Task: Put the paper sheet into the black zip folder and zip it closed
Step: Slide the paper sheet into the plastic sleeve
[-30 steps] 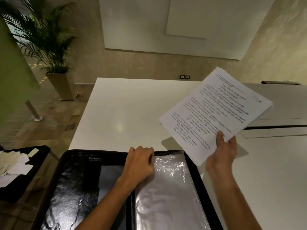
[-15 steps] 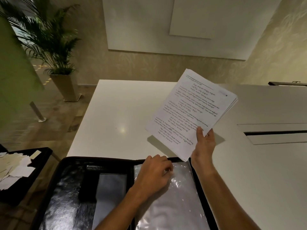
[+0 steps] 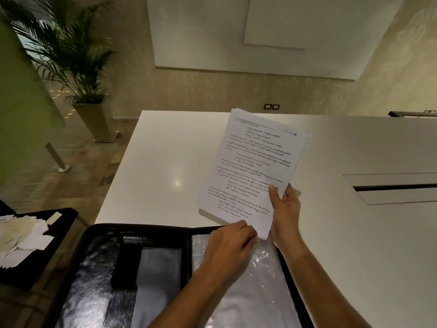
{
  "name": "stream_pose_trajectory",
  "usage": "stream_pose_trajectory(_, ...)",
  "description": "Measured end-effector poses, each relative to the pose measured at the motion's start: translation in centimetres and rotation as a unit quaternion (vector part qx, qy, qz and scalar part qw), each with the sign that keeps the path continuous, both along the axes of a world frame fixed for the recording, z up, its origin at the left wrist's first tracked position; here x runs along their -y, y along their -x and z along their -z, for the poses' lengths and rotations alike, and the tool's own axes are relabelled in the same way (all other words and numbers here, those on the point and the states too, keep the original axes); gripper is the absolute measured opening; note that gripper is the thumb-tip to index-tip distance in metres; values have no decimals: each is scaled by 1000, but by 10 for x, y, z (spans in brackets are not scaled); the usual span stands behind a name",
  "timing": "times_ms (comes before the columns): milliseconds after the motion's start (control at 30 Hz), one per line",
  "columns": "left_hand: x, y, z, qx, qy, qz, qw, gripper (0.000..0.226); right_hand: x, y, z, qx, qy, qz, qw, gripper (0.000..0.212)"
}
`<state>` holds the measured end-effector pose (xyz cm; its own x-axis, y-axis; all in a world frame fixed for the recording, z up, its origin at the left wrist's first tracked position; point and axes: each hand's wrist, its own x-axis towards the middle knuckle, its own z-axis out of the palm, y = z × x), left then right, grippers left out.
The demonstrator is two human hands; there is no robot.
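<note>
**Inspector:** Count of items, please.

**Assistant:** One black zip folder [image 3: 99,275], lying open at the near edge of the tabletop [image 3: 165,162]. One stack of paper sheets [image 3: 250,171], several leaves, handwritten on the top face. Two hands in view.

**Inspector:** Grip state?

**Assistant:** The right hand [image 3: 285,214] is closed on the stack's lower right edge, thumb on the written face, fingers behind. The stack is held tilted above the tabletop, its lower corner just over the folder's far edge. The left hand [image 3: 227,247] is curled at the top of the clear plastic sleeve [image 3: 260,292] in the folder's right half, fingertips touching the stack's lower corner; whether it pinches the sleeve cannot be told.

**Inspector:** Folder contents?

**Assistant:** Left half: a black pocket [image 3: 125,259] and a grey panel [image 3: 156,280]. Right half: the sleeve only. No paper inside it.

**Inspector:** Surroundings?

**Assistant:** A black side table [image 3: 61,223] with loose paper slips [image 3: 26,240] to the left, one potted palm [image 3: 78,67] beyond, and a recessed slot [image 3: 397,187] toward the tabletop's right edge.
</note>
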<state>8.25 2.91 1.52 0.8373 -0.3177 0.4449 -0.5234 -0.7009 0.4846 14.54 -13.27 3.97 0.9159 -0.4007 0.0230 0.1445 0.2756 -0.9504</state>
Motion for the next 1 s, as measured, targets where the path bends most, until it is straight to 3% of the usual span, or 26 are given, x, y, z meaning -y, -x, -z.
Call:
stream_pose_trajectory(167,-11,-4,2,-24,-1,-18,1000,26,10,5,5,-14,43,-31,998,29)
stream_pose_trajectory(500,-59,-5,11,-58,-135,-105,984,21,16,9,4,-11,32,-91,995,36)
stream_pose_trajectory(633,-66,1,12,-67,-118,-136,981,10,13,11,1,-8,23,-103,994,37)
stream_pose_trajectory(1000,-78,6,13,-130,-37,-204,970,14,11,11,-8,13,83,-125,989,33)
